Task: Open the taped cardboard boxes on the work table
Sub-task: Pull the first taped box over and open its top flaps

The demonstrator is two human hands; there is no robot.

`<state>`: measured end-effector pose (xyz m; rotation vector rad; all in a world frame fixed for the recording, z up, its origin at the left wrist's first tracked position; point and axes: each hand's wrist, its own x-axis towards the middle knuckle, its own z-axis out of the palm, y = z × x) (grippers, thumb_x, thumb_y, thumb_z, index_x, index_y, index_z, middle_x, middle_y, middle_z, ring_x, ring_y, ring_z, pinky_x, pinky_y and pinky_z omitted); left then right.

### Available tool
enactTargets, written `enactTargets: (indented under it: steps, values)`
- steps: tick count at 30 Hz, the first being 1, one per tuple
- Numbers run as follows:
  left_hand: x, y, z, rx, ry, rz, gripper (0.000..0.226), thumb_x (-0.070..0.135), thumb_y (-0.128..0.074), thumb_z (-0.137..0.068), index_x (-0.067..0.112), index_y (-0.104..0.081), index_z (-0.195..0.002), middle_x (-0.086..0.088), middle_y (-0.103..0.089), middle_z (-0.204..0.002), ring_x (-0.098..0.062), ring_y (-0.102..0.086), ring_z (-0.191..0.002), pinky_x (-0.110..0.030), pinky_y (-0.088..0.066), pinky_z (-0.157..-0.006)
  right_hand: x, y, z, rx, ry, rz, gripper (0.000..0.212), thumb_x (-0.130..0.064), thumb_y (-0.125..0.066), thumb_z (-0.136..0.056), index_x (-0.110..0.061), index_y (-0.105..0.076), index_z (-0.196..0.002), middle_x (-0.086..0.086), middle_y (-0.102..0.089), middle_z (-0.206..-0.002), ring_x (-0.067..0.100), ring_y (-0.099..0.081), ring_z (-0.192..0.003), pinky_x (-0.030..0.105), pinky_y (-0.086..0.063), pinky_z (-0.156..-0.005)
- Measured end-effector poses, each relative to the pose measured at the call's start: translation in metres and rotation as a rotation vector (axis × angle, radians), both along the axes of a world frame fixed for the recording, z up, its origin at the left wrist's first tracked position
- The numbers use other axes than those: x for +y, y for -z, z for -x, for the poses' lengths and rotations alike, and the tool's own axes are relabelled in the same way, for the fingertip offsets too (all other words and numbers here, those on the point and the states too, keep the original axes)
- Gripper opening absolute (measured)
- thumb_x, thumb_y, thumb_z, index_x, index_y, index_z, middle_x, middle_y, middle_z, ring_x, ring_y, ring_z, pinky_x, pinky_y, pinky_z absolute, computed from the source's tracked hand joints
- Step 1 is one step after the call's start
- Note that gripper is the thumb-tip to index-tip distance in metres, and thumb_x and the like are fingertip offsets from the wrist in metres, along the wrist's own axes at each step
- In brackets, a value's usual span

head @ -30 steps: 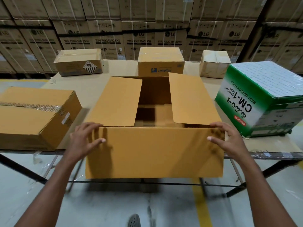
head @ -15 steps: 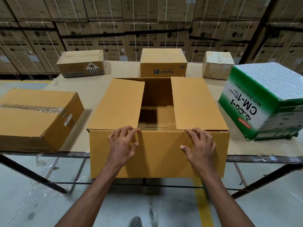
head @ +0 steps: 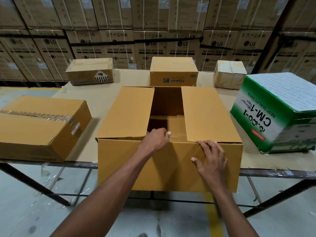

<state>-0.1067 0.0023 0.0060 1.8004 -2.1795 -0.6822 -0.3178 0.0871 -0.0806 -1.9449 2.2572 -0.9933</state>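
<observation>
Head view: the large open box (head: 169,161) is shown at the near edge of the work table (head: 106,100), its near wall overhanging toward the viewer; two top flaps are laid partly over the opening, with a gap between them through which the dim interior is seen. Compared with half a second earlier, when both hands were spread flat on the near rim, the left hand (head: 156,138) is now seen moved inward to the gap, its fingers curled over the near rim at the inner corner of the left flap (head: 128,113); whether the flap edge itself is gripped cannot be told. The right hand (head: 211,159) is laid on the near wall below the right flap (head: 210,115), fingers extended, nothing grasped. The shift suggests the flaps are about to be spread, so this box is judged nearly opened. Still taped are a box at 9 o'clock (head: 42,127), a Flipkart box at 12 o'clock (head: 173,72), and a green box at 3 o'clock (head: 277,110).
</observation>
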Motion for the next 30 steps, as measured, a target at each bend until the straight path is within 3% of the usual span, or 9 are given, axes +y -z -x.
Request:
enactTargets:
  steps: [3, 5, 10, 12, 14, 15, 21, 26, 30]
  values:
    - [0.003, -0.006, -0.002, -0.066, -0.019, 0.185, 0.061, 0.050, -0.050, -0.100, 0.021, -0.039, -0.152, -0.004, -0.040, -0.158, -0.022, -0.025, -0.152, -0.063, -0.017, -0.118, 0.001, -0.001, 0.000, -0.010, -0.001, -0.004, 0.079, -0.033, -0.087, -0.074, -0.037, -0.050, -0.143, -0.006, -0.043, -0.147, 0.023, -0.030, -0.141, 0.055, -0.036, -0.102]
    - [0.002, -0.017, -0.015, 0.003, -0.059, 0.329, 0.065, 0.050, -0.053, -0.098, 0.024, -0.035, -0.154, 0.000, -0.028, -0.164, -0.017, -0.014, -0.155, -0.065, -0.020, -0.116, 0.001, 0.000, 0.000, -0.010, -0.001, -0.004, 0.080, -0.032, -0.087, -0.074, -0.036, -0.049, -0.144, -0.005, -0.043, -0.147, 0.024, -0.030, -0.142, 0.058, -0.037, -0.101]
    - [-0.014, -0.031, -0.081, 0.069, -0.220, 0.538, 0.066, 0.042, -0.059, -0.098, 0.024, -0.034, -0.156, 0.000, -0.028, -0.165, -0.018, -0.028, -0.150, -0.052, -0.035, -0.117, 0.001, 0.003, -0.002, 0.029, 0.004, -0.003, 0.080, -0.030, -0.087, -0.074, -0.034, -0.049, -0.144, -0.002, -0.043, -0.148, 0.027, -0.030, -0.142, 0.064, -0.037, -0.100]
    - [-0.019, -0.025, -0.113, -0.016, -0.301, 0.570, 0.067, 0.043, -0.060, -0.097, 0.024, -0.034, -0.156, -0.001, -0.023, -0.166, -0.020, -0.022, -0.153, -0.050, -0.026, -0.122, 0.002, 0.005, -0.002, 0.039, 0.000, 0.002, 0.081, -0.029, -0.087, -0.074, -0.034, -0.048, -0.145, -0.001, -0.043, -0.148, 0.028, -0.030, -0.142, 0.065, -0.038, -0.100]
    - [-0.023, -0.015, -0.140, -0.061, -0.361, 0.555, 0.068, 0.045, -0.060, -0.096, 0.026, -0.033, -0.156, -0.003, -0.013, -0.169, -0.021, -0.004, -0.156, -0.049, -0.010, -0.122, 0.001, 0.006, -0.002, 0.041, 0.001, 0.008, 0.082, -0.029, -0.088, -0.073, -0.033, -0.048, -0.145, 0.000, -0.043, -0.148, 0.030, -0.030, -0.141, 0.067, -0.039, -0.099]
    - [-0.024, -0.009, -0.152, -0.054, -0.382, 0.535, 0.067, 0.044, -0.060, -0.096, 0.026, -0.034, -0.156, -0.004, -0.009, -0.169, -0.023, -0.001, -0.156, -0.049, -0.009, -0.121, 0.001, 0.006, -0.002, 0.041, 0.004, 0.010, 0.082, -0.028, -0.088, -0.073, -0.032, -0.048, -0.145, 0.001, -0.043, -0.148, 0.031, -0.031, -0.141, 0.067, -0.039, -0.098]
    - [-0.019, 0.024, -0.187, -0.148, -0.447, 0.336, 0.069, 0.051, -0.055, -0.097, 0.027, -0.032, -0.157, -0.009, -0.002, -0.169, -0.044, -0.002, -0.153, -0.057, -0.004, -0.122, 0.000, 0.010, -0.005, 0.051, 0.004, 0.046, 0.083, -0.024, -0.089, -0.072, -0.028, -0.048, -0.144, 0.005, -0.042, -0.147, 0.034, -0.032, -0.140, 0.068, -0.041, -0.095]
    - [-0.016, 0.040, -0.192, -0.104, -0.458, 0.100, 0.070, 0.061, -0.046, -0.097, 0.028, -0.032, -0.157, -0.005, -0.006, -0.169, -0.043, -0.021, -0.150, -0.059, -0.025, -0.117, -0.003, 0.008, -0.006, 0.026, -0.008, 0.001, 0.077, -0.034, -0.084, -0.077, -0.028, -0.047, -0.145, 0.006, -0.042, -0.148, 0.035, -0.030, -0.141, 0.068, -0.037, -0.097]
    - [-0.014, 0.046, -0.187, -0.028, -0.503, 0.114, 0.058, 0.057, -0.042, -0.100, 0.028, -0.045, -0.150, -0.005, -0.019, -0.167, -0.036, -0.039, -0.143, -0.056, -0.038, -0.110, -0.001, -0.006, -0.011, -0.044, -0.019, 0.009, 0.064, -0.062, -0.052, -0.084, -0.028, -0.053, -0.139, 0.004, -0.044, -0.144, 0.031, -0.031, -0.140, 0.060, -0.030, -0.102]
